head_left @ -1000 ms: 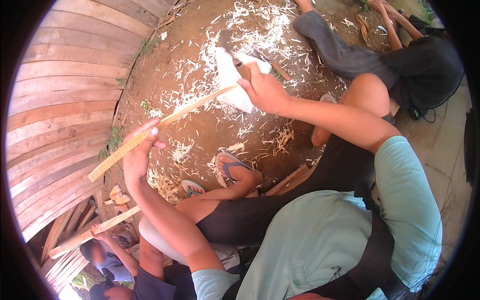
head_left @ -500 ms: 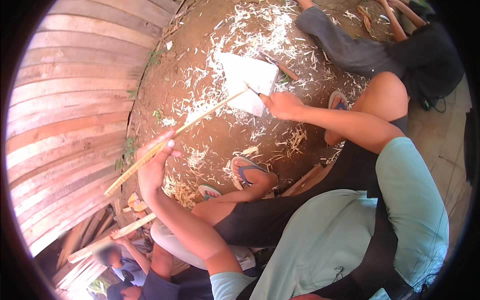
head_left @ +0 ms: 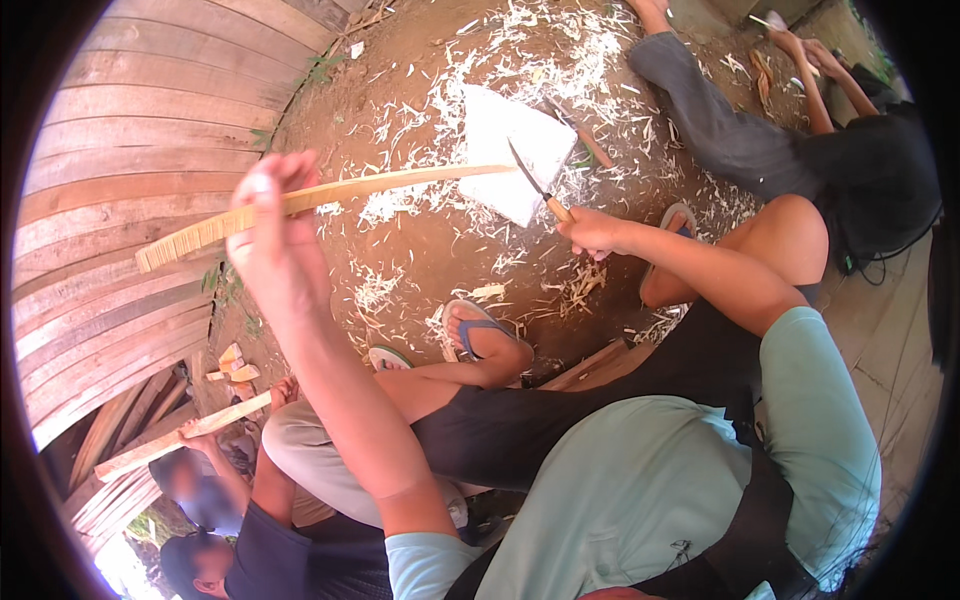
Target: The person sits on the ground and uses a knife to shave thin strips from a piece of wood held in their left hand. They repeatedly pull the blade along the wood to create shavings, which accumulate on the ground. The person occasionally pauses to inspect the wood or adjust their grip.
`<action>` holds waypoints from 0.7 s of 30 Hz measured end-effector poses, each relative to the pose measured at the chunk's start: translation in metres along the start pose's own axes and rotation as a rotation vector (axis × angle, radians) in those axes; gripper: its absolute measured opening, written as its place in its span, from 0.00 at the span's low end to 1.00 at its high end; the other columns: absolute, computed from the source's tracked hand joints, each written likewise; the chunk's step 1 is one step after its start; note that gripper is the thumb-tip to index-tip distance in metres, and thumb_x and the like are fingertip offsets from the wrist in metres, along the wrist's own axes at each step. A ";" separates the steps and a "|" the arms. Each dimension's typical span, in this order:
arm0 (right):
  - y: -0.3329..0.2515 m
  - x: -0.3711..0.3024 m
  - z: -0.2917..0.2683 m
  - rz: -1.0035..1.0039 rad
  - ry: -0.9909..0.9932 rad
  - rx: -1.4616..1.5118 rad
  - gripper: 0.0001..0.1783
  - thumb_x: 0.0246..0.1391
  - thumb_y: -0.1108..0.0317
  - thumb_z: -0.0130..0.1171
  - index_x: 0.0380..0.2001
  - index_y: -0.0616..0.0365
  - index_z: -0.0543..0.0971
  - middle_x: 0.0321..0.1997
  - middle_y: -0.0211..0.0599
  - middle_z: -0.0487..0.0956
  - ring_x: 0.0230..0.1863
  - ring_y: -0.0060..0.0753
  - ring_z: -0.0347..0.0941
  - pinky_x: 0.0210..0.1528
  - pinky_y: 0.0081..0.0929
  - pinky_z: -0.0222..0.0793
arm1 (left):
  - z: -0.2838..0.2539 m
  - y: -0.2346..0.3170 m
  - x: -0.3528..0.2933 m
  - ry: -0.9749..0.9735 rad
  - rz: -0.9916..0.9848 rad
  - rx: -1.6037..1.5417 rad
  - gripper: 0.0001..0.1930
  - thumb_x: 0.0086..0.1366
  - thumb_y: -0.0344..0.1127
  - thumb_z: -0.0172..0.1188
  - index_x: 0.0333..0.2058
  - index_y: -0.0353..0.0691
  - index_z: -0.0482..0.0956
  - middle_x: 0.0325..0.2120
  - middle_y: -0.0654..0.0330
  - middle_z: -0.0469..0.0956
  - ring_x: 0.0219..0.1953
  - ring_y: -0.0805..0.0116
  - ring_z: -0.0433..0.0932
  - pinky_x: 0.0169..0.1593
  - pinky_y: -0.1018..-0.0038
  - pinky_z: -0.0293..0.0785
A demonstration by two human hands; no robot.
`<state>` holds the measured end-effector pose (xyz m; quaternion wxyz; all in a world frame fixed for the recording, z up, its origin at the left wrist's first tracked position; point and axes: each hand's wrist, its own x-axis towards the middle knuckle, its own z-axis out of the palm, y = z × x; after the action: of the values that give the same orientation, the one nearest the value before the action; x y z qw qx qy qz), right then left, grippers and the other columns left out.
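My left hand (head_left: 283, 240) is raised at the left, thumb and fingers closed round a long, slightly curved strip of pale wood (head_left: 400, 183). Close-set cross marks line its wider end, beyond my hand. The thin end reaches right, over a white slab-like thing (head_left: 490, 120) on the ground. In my right hand (head_left: 592, 233) is a knife (head_left: 537, 180) with a light wooden handle, its dark blade pointing up and left. Strip tip and blade meet in the view; whether they touch, I cannot tell.
Pale shavings (head_left: 375, 290) litter the brown dirt. Past the slab lies a tool with a brown handle (head_left: 597, 148). A plank wall (head_left: 150, 160) rises at left. People sit nearby; at lower left, hands hold a long wooden piece (head_left: 180, 435). Another person's legs (head_left: 690, 110) stretch at upper right.
My left hand has moved up and left, and the strip now lies flatter across the view. The knife has come away to the right, its blade now turned more upward.
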<state>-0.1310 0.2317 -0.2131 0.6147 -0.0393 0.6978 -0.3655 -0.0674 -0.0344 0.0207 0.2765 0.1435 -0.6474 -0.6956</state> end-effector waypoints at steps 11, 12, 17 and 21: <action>0.001 0.004 -0.007 0.134 -0.024 0.258 0.25 0.60 0.41 0.42 0.31 0.54 0.67 0.19 0.20 0.60 0.16 0.13 0.51 0.16 0.17 0.51 | -0.014 0.019 0.001 0.133 -0.053 -0.196 0.10 0.64 0.35 0.52 0.25 0.39 0.69 0.08 0.71 0.53 0.14 0.79 0.55 0.29 0.75 0.62; -0.003 0.004 -0.006 0.086 0.021 0.217 0.26 0.60 0.41 0.41 0.28 0.54 0.67 0.18 0.22 0.60 0.15 0.14 0.51 0.16 0.18 0.49 | -0.018 0.016 0.002 0.104 -0.042 -0.181 0.11 0.65 0.36 0.52 0.25 0.38 0.70 0.08 0.70 0.55 0.14 0.77 0.58 0.31 0.74 0.64; -0.032 -0.001 -0.016 -0.204 0.276 -0.122 0.28 0.59 0.45 0.42 0.24 0.62 0.72 0.21 0.38 0.71 0.20 0.33 0.67 0.26 0.32 0.62 | -0.006 0.015 -0.002 0.314 -0.050 0.111 0.16 0.68 0.46 0.48 0.35 0.35 0.71 0.23 0.62 0.72 0.33 0.65 0.73 0.45 0.67 0.70; -0.062 -0.034 -0.013 -0.395 0.443 -0.486 0.24 0.59 0.51 0.44 0.31 0.66 0.72 0.27 0.44 0.76 0.30 0.40 0.74 0.38 0.37 0.66 | -0.022 0.027 -0.009 0.286 -0.086 -0.206 0.15 0.69 0.45 0.48 0.36 0.37 0.70 0.23 0.66 0.67 0.29 0.72 0.68 0.42 0.69 0.67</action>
<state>-0.1587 0.2099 -0.1509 0.3397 -0.2377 0.8589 -0.3006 -0.0428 -0.0472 0.0429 0.3491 0.2393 -0.5201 -0.7419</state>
